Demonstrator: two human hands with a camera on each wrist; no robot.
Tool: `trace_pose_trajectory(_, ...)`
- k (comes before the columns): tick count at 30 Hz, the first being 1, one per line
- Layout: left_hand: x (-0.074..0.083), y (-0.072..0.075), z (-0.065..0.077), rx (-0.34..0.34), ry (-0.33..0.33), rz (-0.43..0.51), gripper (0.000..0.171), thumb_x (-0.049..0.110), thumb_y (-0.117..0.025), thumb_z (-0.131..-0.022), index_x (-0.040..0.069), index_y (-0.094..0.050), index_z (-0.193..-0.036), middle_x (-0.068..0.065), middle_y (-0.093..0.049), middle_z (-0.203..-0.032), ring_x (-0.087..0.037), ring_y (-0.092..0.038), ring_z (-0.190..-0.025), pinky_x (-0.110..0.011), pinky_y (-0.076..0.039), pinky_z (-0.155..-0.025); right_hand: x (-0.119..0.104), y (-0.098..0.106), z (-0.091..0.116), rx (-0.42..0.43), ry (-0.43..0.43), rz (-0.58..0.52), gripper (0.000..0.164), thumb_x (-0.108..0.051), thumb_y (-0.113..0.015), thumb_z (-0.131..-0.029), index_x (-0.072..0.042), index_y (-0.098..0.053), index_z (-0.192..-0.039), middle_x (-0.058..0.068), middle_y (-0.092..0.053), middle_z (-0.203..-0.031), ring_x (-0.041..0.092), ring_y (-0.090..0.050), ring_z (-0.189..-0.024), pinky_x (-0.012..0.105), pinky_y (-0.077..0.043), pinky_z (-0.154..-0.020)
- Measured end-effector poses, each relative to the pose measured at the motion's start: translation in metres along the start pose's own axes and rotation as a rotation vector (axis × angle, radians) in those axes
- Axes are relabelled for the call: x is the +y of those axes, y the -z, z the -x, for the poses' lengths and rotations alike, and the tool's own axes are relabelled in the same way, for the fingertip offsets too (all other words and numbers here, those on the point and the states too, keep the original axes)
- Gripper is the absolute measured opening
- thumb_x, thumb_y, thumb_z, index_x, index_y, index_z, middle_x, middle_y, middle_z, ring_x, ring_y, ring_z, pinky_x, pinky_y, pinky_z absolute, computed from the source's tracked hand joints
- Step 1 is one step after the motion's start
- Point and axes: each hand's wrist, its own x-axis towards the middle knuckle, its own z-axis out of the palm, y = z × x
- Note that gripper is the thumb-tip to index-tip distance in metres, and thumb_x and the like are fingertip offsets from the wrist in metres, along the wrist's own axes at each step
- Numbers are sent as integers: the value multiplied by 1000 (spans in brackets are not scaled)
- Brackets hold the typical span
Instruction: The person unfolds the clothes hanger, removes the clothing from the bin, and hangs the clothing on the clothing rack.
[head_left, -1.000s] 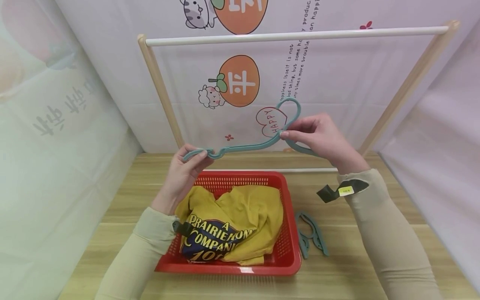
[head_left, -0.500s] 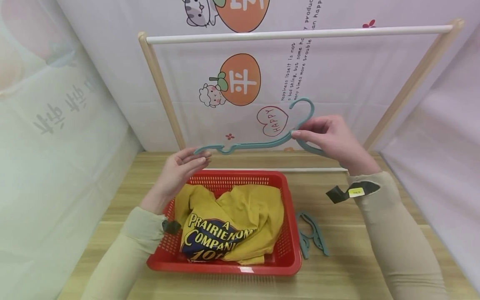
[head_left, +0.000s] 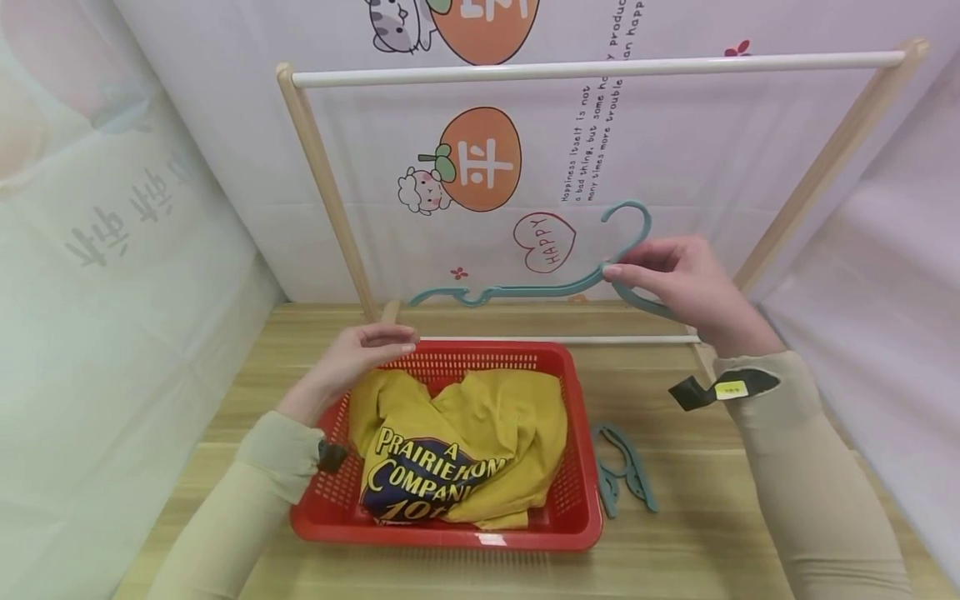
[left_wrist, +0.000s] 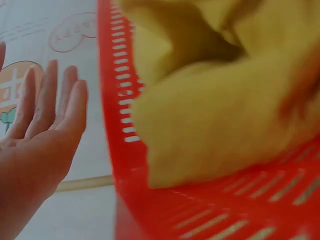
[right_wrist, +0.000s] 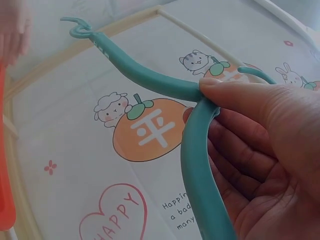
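Note:
My right hand (head_left: 686,279) pinches a teal clothes hanger (head_left: 540,290) at its middle joint, below the hook. In the right wrist view one arm of the hanger (right_wrist: 150,75) reaches up and left, and the other slopes down past the palm. Free of the hanger, my left hand (head_left: 352,358) hovers over the back left corner of the red basket (head_left: 581,467), and the left wrist view shows its fingers (left_wrist: 47,95) extended. Inside the basket lies a crumpled yellow T-shirt (head_left: 517,425) with dark blue printing and lettering.
A second teal hanger (head_left: 630,467), folded, lies on the wooden table (head_left: 675,533) just right of the basket. Behind stands a rack with wooden posts (head_left: 322,183) and a white top rail (head_left: 600,69). Printed white sheets (head_left: 675,167) enclose the back and sides.
My left hand has let go of the hanger's end and drawn back to the left and down. My right hand has carried the hanger a little to the right.

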Motion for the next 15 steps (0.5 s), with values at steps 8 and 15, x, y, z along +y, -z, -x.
trace_pose_trajectory(8,-18,-5,-6,-80,47,-135,47,27,-77,-94,2,-66,-133,-11,-68,-127,-27,-61,-121,-45,-45,-107,1,1,2,7,12,1,31,-33,-83,-88,-9,-80,-107,-1,-76,-94,18,-64,-94,25,-51,-77)
trace_pose_trajectory(15,-32,-10,-8,-97,128,-238,43,29,-79,-92,7,-71,-127,-8,-69,-125,-22,-63,-109,-33,-52,-88,2,1,2,-1,20,4,30,-33,-83,-88,-8,-80,-106,0,-76,-94,18,-64,-93,25,-51,-76)
